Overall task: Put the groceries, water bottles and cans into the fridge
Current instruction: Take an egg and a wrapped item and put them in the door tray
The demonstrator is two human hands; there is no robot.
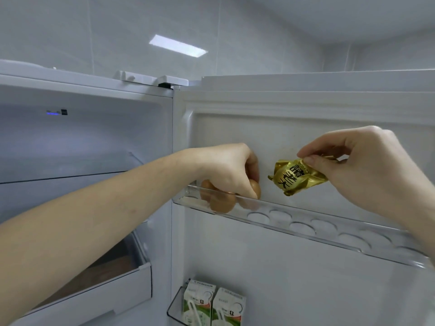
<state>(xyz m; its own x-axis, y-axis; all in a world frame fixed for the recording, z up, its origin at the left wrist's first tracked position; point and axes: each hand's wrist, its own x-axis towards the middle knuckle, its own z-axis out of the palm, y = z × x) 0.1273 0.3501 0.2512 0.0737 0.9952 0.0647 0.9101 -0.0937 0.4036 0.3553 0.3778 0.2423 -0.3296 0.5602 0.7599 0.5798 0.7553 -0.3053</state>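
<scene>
Eggs: smooth brown eggs (222, 203) gripped under left hand (231, 170), inside clear plastic door egg tray (329, 234)
Packet: crinkled gold foil packet (297, 176) pinched by right hand (367, 165)
Room: vacant tray wells beneath right hand

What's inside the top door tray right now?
Brown eggs at the tray's left end, under the left hand; empty cups rightward. The hand hides the exact count.

Packet (297, 176): shiny gold w/ black characters. Eggs (222, 203), left of packet: brown. Rack (306, 225) under packet: clear, w/ white round egg cups behind it. Cartons (214, 303), well below packet: white w/ green print, small black marks. Fridge (98, 137), left of packet: white inside, blue-lit strip w/ black square near top.
</scene>
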